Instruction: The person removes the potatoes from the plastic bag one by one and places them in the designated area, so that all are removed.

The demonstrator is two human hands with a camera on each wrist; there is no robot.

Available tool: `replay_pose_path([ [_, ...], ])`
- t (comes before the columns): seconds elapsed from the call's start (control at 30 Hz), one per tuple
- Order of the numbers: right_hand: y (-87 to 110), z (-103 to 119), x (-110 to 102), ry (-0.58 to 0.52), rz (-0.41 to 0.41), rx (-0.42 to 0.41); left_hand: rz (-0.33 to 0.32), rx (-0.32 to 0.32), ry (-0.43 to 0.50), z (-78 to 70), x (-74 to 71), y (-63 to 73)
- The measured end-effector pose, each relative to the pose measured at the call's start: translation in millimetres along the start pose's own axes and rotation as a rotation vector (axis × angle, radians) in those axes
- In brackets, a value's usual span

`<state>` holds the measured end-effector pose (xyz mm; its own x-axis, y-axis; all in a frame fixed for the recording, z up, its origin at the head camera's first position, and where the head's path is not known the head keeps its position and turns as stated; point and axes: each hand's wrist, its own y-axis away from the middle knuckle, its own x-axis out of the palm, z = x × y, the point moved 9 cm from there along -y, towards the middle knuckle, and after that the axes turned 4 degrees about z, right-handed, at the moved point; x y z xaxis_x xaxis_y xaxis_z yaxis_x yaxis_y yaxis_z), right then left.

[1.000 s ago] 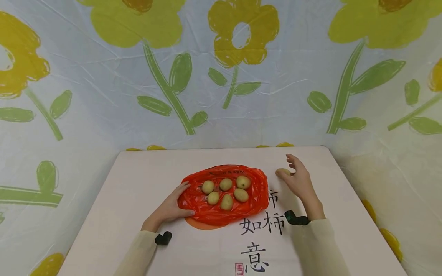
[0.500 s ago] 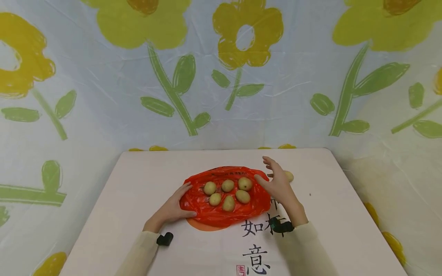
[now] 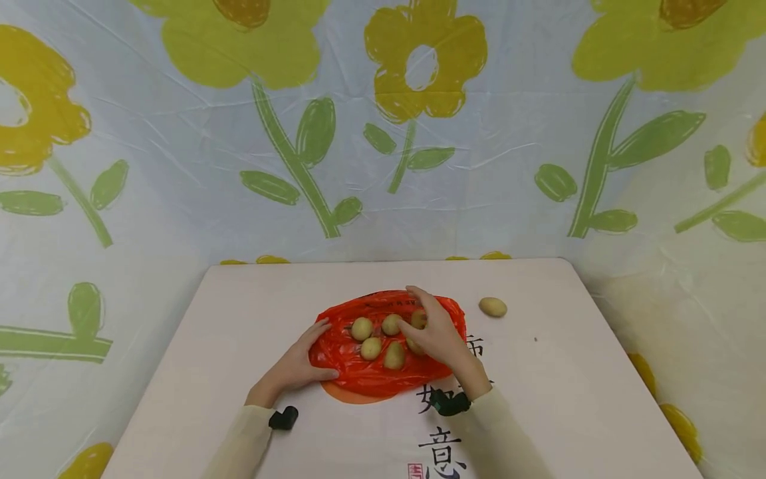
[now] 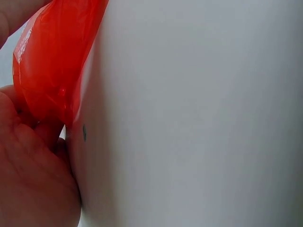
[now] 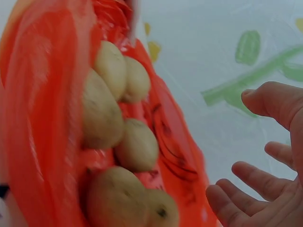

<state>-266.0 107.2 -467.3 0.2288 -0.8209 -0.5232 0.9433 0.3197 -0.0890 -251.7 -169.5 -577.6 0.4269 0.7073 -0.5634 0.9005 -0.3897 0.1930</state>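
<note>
Head view: right grip [image 3: 439, 338] partly hides two potatoes [image 3: 418, 319].

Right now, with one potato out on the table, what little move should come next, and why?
Maybe lower the right hand and curl its fingers round the back-right potato in the red bag. That hand is open and empty over the bag's right side, the left hand holds the other end, and a loose potato lies on the table, so another could join it.
</note>
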Motion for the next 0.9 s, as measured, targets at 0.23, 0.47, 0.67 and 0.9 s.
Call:
replay_pose_path([
  [0.23, -5.1, -6, 28, 0.005, 0.054, 0.004, 0.008, 0.000, -0.001, 1.2, 0.7, 0.7],
  [0.47, -7.4, -13, 49, 0.032, 0.122, 0.020, 0.016, 0.006, -0.004, 4.1, 3.6, -1.0],
  [0.67, -11.8, -12, 61, 0.052, 0.154, 0.011, 0.010, 0.013, 0.001, 0.8, 0.6, 0.5],
  [0.9, -20.3, 1, 69, 0.089, 0.161, -0.016, 0.002, 0.028, -0.008, 3.0, 0.5, -0.4],
])
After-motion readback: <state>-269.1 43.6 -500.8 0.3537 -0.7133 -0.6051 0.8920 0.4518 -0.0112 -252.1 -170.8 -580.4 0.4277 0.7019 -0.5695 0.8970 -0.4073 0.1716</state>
